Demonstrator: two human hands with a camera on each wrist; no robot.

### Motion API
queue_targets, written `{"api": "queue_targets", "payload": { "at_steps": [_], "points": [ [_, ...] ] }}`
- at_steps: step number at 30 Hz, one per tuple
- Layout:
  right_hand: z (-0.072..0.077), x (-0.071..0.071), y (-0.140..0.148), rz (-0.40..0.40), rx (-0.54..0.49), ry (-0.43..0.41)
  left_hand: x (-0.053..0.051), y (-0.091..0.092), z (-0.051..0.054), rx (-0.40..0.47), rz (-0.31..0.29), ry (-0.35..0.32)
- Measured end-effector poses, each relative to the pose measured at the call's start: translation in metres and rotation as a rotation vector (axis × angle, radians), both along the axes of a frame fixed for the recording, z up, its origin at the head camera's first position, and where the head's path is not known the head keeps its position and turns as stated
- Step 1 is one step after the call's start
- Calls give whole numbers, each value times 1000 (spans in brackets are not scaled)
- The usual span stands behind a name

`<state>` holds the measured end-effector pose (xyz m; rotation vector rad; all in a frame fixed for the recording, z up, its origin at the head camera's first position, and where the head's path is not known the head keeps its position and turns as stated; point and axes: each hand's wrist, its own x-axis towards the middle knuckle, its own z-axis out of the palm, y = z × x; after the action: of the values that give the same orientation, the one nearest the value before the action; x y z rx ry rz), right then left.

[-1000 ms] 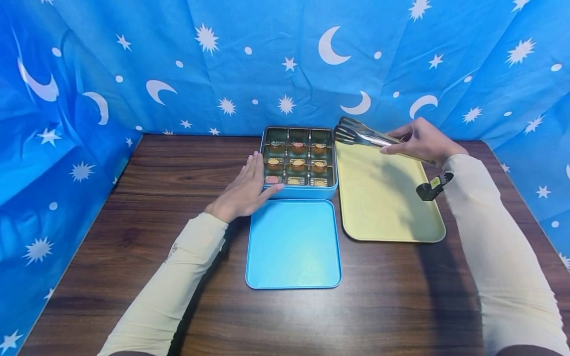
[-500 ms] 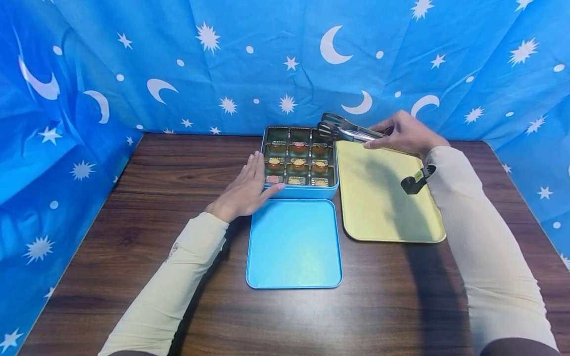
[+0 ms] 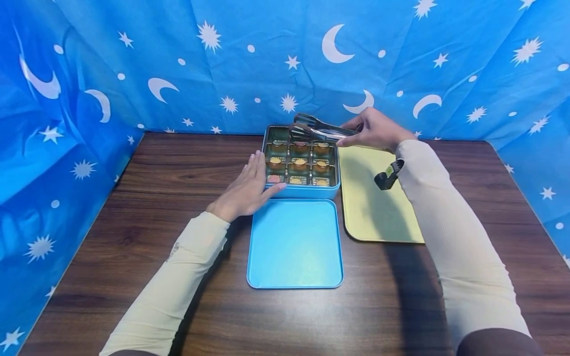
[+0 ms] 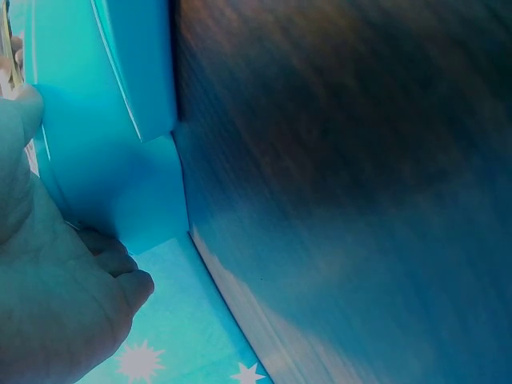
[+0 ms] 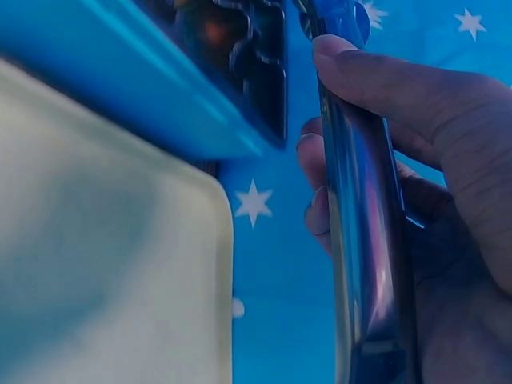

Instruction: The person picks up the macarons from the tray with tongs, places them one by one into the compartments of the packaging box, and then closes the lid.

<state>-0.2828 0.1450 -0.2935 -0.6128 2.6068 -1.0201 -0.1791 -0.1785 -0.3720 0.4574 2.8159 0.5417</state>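
A blue square tin holds a dark divided insert with small round yellow and pink sweets in its compartments. My left hand rests on the tin's left side, fingers straight, with the thumb along its front edge. In the left wrist view that hand lies against the tin's blue wall. My right hand grips metal tongs. Their slotted ends hang over the tin's back row and hide part of it. The right wrist view shows thumb and fingers round the tongs' handle.
A light blue lid lies in front of the tin on the wooden table. Right of the tin is a yellow tray, partly covered by my right forearm. A blue curtain with moons and stars stands behind.
My right hand has moved left with the tongs, bringing their ends from above the tray's back left corner to over the tin's back row. The left hand stays in place.
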Motion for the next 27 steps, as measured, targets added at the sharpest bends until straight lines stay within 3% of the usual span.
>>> {"api": "queue_targets", "payload": {
  "at_steps": [13,27],
  "points": [
    [-4,-10,-35,41,34,8,-1,1,1,-1,4,-1],
    [-6,-15,-45,56,21,4,1,2,2,11,21,-20]
  ]
}}
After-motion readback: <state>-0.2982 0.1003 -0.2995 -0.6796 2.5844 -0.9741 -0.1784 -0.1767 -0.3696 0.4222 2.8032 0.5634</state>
